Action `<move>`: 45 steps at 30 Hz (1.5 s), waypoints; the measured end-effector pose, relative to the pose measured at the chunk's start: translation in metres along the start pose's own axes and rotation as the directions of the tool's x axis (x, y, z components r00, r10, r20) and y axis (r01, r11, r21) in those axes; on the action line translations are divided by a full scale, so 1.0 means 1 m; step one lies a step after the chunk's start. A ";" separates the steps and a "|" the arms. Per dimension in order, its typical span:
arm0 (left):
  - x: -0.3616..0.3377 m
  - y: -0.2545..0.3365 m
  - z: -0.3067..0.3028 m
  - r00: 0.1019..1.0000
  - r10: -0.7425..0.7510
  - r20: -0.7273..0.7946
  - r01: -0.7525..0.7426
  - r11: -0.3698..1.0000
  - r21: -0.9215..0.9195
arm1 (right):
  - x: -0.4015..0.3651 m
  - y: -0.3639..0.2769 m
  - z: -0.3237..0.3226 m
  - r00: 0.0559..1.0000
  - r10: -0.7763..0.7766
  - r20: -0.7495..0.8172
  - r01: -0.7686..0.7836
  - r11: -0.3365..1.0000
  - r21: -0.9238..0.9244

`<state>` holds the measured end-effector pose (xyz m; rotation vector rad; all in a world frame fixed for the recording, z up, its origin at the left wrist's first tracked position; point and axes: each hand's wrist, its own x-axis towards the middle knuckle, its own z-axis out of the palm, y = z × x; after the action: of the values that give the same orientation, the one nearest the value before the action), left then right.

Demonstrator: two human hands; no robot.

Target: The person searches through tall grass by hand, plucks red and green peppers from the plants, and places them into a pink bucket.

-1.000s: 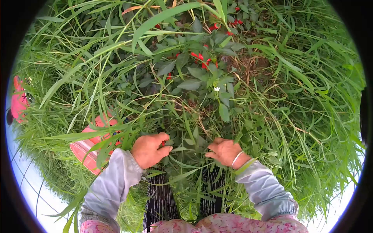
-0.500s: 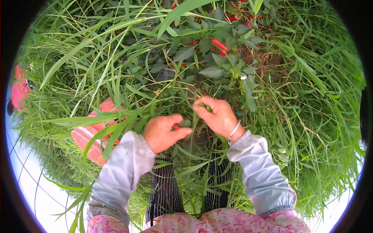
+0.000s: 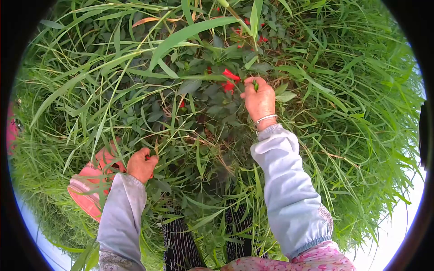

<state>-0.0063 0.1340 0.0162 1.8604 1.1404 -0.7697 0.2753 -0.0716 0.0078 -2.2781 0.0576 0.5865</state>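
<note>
My left hand (image 3: 142, 166) is closed at the lower left, beside a pink container (image 3: 86, 192). A small bit of red chili pepper (image 3: 148, 157) shows between its thumb and fingers. Farther out, my right hand (image 3: 261, 103), with a white bangle at the wrist, is closed around a small green chili pepper (image 3: 256, 86). Just left of its fingertips, red chili peppers (image 3: 231, 75) hang among the leaves of a pepper plant (image 3: 217, 97). The pink container is partly hidden by grass blades, so what lies inside cannot be made out.
Tall grass (image 3: 343, 117) surrounds the pepper plants, and long blades (image 3: 194, 38) cross in front of them. More red peppers (image 3: 263, 39) show at the back. My legs in striped trousers (image 3: 181, 241) stand in the growth. Something pink (image 3: 12, 128) is at the far left edge.
My hands have moved apart. The left went left and down toward the pink container, still closed on red; the right reached forward to the red peppers with the green one still in it.
</note>
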 end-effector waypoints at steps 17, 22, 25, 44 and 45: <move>-0.015 0.147 0.036 0.754 0.647 -0.115 -0.655 0.754 -0.047 | -0.043 0.005 -0.017 0.862 -0.054 0.503 0.258 0.902 -0.346; -0.009 0.164 0.052 0.686 0.722 -0.093 -0.479 0.544 0.689 | -0.078 0.009 -0.005 0.857 -0.173 0.485 0.430 0.760 -0.488; -0.013 0.163 0.050 0.783 0.622 0.007 -0.464 0.577 0.672 | -0.094 0.010 -0.005 0.843 -0.179 0.507 0.456 0.738 -0.498; -0.161 0.093 0.023 0.913 0.206 0.353 0.147 0.641 -0.753 | -0.147 0.069 -0.008 0.754 -0.319 0.574 0.540 0.798 -0.266; -0.171 0.093 0.015 0.906 0.206 0.371 0.156 0.652 -0.742 | -0.149 0.065 -0.010 0.765 -0.321 0.558 0.529 0.808 -0.259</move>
<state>0.0073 0.0237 0.1771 0.9181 0.9297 -0.5098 0.1319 -0.1445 0.0335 -2.3284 -0.9111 0.9708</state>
